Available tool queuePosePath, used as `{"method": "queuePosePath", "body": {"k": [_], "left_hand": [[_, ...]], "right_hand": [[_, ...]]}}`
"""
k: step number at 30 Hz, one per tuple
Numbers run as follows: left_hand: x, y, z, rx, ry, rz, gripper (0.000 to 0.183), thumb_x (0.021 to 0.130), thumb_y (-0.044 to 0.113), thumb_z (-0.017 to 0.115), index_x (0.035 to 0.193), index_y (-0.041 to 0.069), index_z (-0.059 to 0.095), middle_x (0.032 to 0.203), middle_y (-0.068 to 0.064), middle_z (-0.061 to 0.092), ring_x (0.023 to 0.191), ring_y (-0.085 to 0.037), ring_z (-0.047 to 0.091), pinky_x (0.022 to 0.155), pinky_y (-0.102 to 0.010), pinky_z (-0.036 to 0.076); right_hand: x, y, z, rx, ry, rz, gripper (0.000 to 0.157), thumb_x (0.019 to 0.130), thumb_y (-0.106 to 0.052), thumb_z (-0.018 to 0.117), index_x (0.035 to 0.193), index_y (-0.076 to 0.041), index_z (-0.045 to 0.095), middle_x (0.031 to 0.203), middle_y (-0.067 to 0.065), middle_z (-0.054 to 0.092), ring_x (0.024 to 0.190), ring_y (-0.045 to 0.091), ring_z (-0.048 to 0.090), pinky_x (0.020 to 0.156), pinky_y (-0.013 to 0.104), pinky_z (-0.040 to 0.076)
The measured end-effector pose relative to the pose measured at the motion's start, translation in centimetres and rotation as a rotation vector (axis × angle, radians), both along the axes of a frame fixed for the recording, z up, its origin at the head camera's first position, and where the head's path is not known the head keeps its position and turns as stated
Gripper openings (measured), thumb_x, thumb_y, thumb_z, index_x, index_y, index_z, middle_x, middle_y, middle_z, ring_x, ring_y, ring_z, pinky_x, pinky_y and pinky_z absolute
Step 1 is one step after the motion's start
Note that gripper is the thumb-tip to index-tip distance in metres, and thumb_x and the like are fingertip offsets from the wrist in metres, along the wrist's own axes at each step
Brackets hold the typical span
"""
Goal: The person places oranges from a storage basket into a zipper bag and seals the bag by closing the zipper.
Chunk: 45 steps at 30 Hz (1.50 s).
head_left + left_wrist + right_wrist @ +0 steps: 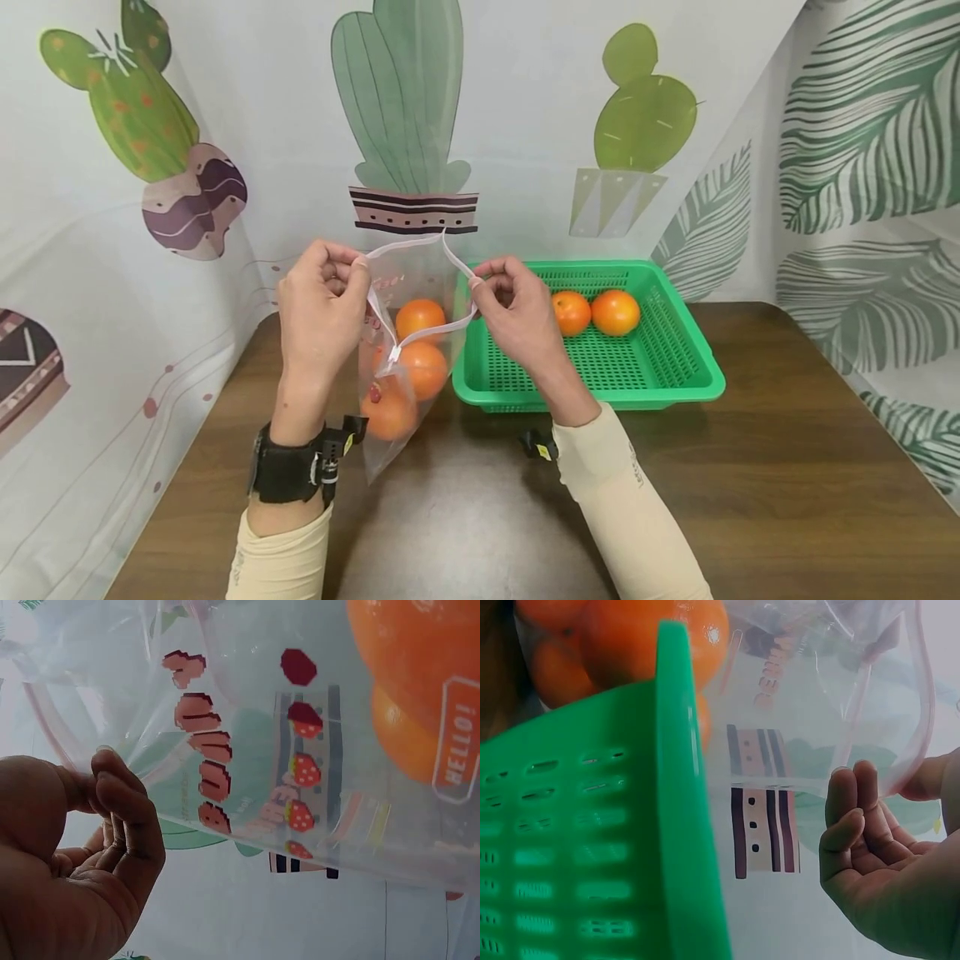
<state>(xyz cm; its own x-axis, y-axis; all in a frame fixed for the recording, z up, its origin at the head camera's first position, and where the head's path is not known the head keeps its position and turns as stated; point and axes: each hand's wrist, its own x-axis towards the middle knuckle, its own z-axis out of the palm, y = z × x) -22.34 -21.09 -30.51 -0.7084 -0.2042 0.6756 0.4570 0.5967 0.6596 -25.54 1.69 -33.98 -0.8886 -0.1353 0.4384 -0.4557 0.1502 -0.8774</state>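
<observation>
A clear zip bag printed with pink letters and strawberries hangs between both hands, its zip mouth spread apart. Several orange fruits lie inside it, seen through the plastic. My left hand pinches the left side of the rim between thumb and fingers. On the opposite side, my right hand pinches the rim the same way. The zip's white slider sits at the near edge of the mouth. In the right wrist view, the bag's fruits show behind the basket's rim.
A green plastic basket stands right of the bag, beneath and beyond my right hand. Two orange fruits lie in it. The brown wooden table meets a cactus-printed cloth at the back.
</observation>
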Motion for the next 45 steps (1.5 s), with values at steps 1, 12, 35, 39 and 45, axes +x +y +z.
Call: {"method": "queuePosePath", "body": {"k": [1,12,35,39,45], "left_hand": [[0.0,0.0,0.0,0.008,0.001,-0.006,0.011,0.101,0.006,0.062,0.102,-0.002,0.069,0.073,-0.01,0.071,0.048,-0.006,0.06,0.043,-0.016,0.038],[-0.1,0.1,-0.1,0.035,0.001,-0.011,0.011,0.102,0.006,0.062,0.102,-0.002,0.068,0.073,-0.01,0.07,0.047,-0.004,0.059,0.042,-0.016,0.038],[0.1,0.1,-0.1,0.062,-0.033,-0.009,0.013,0.103,0.009,0.061,0.104,-0.002,0.068,0.075,-0.01,0.07,0.049,-0.006,0.061,0.043,-0.017,0.042],[0.1,0.1,-0.1,0.051,-0.033,0.0,0.014,0.103,0.01,0.062,0.104,-0.002,0.068,0.075,-0.009,0.07,0.049,-0.006,0.059,0.043,-0.017,0.039],[0.0,0.1,-0.1,0.044,-0.028,0.005,0.013,0.103,0.01,0.062,0.103,-0.001,0.068,0.075,-0.008,0.07,0.048,-0.006,0.056,0.043,-0.017,0.038]], "right_hand": [[0.0,0.0,0.0,0.002,0.004,0.0,0.012,0.105,-0.014,0.064,0.114,-0.007,0.066,0.084,0.013,0.072,0.07,0.024,0.067,0.064,0.031,0.053],[-0.6,0.6,-0.3,0.033,0.005,0.0,0.012,0.107,-0.016,0.063,0.112,-0.006,0.065,0.085,0.012,0.071,0.07,0.024,0.067,0.067,0.032,0.057],[-1.7,2.9,-0.5,0.095,-0.05,-0.012,0.024,0.109,-0.026,0.061,0.117,-0.004,0.065,0.097,0.02,0.073,0.086,0.033,0.072,0.079,0.044,0.06],[-2.2,3.8,-0.7,0.162,-0.06,-0.036,0.023,0.109,-0.026,0.061,0.119,-0.006,0.066,0.099,0.014,0.071,0.089,0.032,0.072,0.08,0.041,0.058],[-2.8,5.0,-1.4,0.294,-0.044,-0.075,0.025,0.108,-0.027,0.061,0.122,-0.006,0.066,0.106,0.01,0.071,0.092,0.029,0.068,0.084,0.041,0.056]]}}
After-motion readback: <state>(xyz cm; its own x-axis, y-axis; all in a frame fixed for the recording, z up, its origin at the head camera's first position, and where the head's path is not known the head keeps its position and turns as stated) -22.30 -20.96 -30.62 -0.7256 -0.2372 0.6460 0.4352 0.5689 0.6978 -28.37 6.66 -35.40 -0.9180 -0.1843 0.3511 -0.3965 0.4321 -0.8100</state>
